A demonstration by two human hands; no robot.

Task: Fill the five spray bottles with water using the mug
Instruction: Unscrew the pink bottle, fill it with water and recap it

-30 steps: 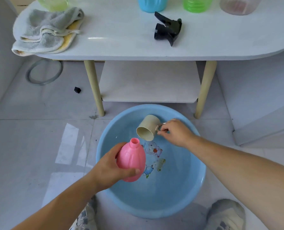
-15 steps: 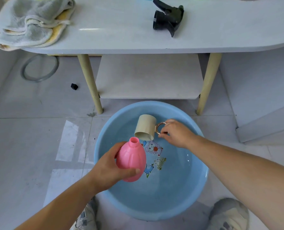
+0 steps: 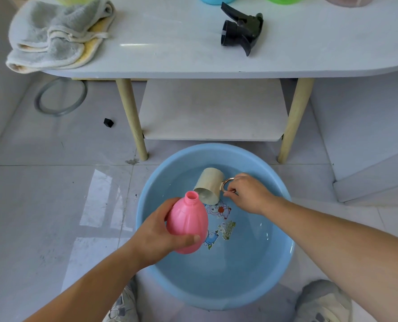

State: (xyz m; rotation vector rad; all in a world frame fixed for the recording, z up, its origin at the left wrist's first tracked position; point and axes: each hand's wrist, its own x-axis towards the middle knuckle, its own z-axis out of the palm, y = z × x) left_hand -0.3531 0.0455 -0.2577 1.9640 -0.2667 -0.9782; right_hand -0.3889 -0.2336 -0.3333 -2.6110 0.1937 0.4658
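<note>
Gripping bottle point(image 3: 186, 226) in curled left hand point(image 3: 156, 238) over basin point(image 3: 284, 270); pinching tilted mug point(image 3: 210, 184) by handle point(image 3: 227, 182) with right hand point(image 3: 249, 194), beside bottle's neck.

My right hand point(image 3: 248, 194) has tipped the mug point(image 3: 210, 182) further; its lip now sits just beside the bottle point(image 3: 186, 228) mouth.
</note>
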